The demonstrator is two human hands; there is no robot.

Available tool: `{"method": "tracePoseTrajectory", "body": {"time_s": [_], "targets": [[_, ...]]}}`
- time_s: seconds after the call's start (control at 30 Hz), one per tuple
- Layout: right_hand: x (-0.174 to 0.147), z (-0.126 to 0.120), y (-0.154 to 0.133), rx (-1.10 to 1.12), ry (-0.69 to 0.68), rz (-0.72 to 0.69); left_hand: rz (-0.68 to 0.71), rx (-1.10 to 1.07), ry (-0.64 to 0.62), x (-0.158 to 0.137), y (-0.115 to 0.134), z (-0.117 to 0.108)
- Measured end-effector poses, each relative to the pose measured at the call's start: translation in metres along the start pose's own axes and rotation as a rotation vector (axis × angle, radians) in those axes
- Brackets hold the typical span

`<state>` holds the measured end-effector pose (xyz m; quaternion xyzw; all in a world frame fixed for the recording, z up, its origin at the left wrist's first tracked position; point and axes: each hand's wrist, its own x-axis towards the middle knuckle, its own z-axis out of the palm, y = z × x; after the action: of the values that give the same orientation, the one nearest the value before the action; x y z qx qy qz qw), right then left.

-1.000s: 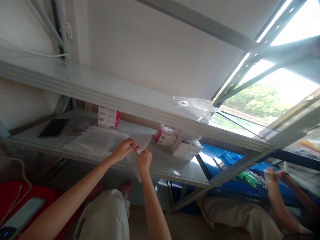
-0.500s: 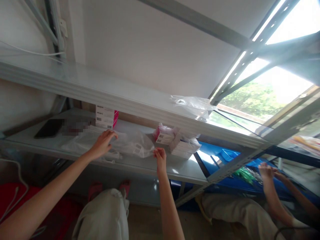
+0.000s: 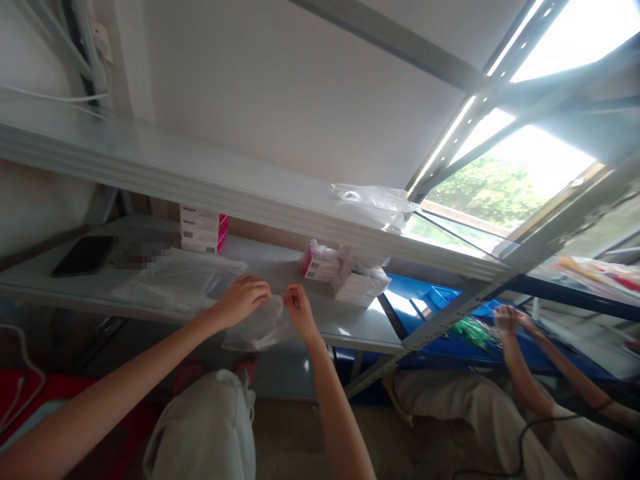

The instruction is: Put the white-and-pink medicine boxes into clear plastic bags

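Between my two hands hangs a clear plastic bag (image 3: 260,327), its upper edge at my fingers and its body below the front edge of the lower shelf. My left hand (image 3: 245,293) is closed on the bag's left side, back of the hand up. On the other side my right hand (image 3: 299,308) pinches its top edge. More clear plastic bags (image 3: 175,279) lie flat on the shelf, left of my left hand. Behind them stands a white and pink box (image 3: 203,229). Small white and pink boxes (image 3: 323,261) and a plastic-wrapped white stack (image 3: 360,283) sit right of my hands.
A black phone (image 3: 84,256) lies at the lower shelf's (image 3: 30,272) left end. Overhead, the upper shelf (image 3: 240,187) carries a crumpled plastic bag (image 3: 373,200). A metal post (image 3: 450,313) stands at right. Beyond it, another person's hands (image 3: 510,319) work near blue material (image 3: 430,300).
The bag has come off the shelf and now hangs in front of its edge. My left hand has moved right and my right hand left, bringing them close together. The view has shifted slightly.
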<state>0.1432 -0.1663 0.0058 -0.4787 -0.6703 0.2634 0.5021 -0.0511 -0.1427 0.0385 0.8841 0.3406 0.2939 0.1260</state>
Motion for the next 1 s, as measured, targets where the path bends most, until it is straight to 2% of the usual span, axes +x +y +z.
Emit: {"method": "tracePoseTrajectory", "body": {"time_s": [0.07, 0.13, 0.2, 0.23, 0.27, 0.37, 0.4, 0.43, 0.47, 0.53, 0.6, 0.63, 0.73, 0.83, 0.93, 1.0], "targets": [[-0.005, -0.006, -0.001, -0.216, -0.08, -0.02, -0.043, -0.129, 0.098, -0.001, -0.005, -0.004], [-0.01, -0.013, -0.005, -0.421, -0.128, -0.047, -0.117, -0.28, 0.291, -0.001, -0.012, -0.01], [-0.014, -0.021, -0.013, -0.509, -0.121, -0.064, -0.199, -0.378, 0.49, 0.0, -0.019, -0.017], [-0.016, -0.024, -0.019, -0.506, -0.079, -0.068, -0.228, -0.403, 0.544, 0.0, -0.021, -0.019], [-0.019, -0.026, -0.028, -0.486, -0.006, -0.073, -0.248, -0.419, 0.552, 0.0, -0.023, -0.02], [-0.03, -0.027, -0.065, -0.396, 0.262, -0.144, -0.262, -0.442, 0.432, 0.001, -0.021, -0.017], [-0.034, -0.025, -0.079, -0.385, 0.277, -0.202, -0.261, -0.446, 0.396, 0.001, -0.02, -0.015], [-0.039, -0.021, -0.092, -0.389, 0.243, -0.265, -0.259, -0.454, 0.377, 0.001, -0.018, -0.011], [-0.044, -0.017, -0.103, -0.398, 0.136, -0.343, -0.258, -0.468, 0.372, 0.002, -0.017, -0.008], [-0.051, -0.005, -0.117, -0.413, -0.162, -0.498, -0.252, -0.516, 0.39, 0.003, -0.017, -0.004], [-0.055, 0.005, -0.118, -0.469, -0.376, -0.578, -0.245, -0.572, 0.411, 0.004, -0.019, -0.004], [-0.056, 0.009, -0.115, -0.519, -0.418, -0.581, -0.24, -0.596, 0.411, 0.004, -0.021, -0.005], [-0.055, 0.01, -0.098, -0.694, -0.384, -0.455, -0.23, -0.64, 0.346, 0.002, -0.025, -0.016], [-0.055, 0.001, -0.082, -0.824, -0.358, -0.214, -0.272, -0.715, 0.283, -0.001, -0.027, -0.024], [-0.056, -0.008, -0.078, -0.983, -0.376, 0.014, -0.312, -0.804, 0.292, 0.0, -0.027, -0.021], [-0.056, -0.008, -0.082, -1.011, -0.352, 0.048, -0.295, -0.833, 0.264, 0.003, -0.027, -0.012]]}}
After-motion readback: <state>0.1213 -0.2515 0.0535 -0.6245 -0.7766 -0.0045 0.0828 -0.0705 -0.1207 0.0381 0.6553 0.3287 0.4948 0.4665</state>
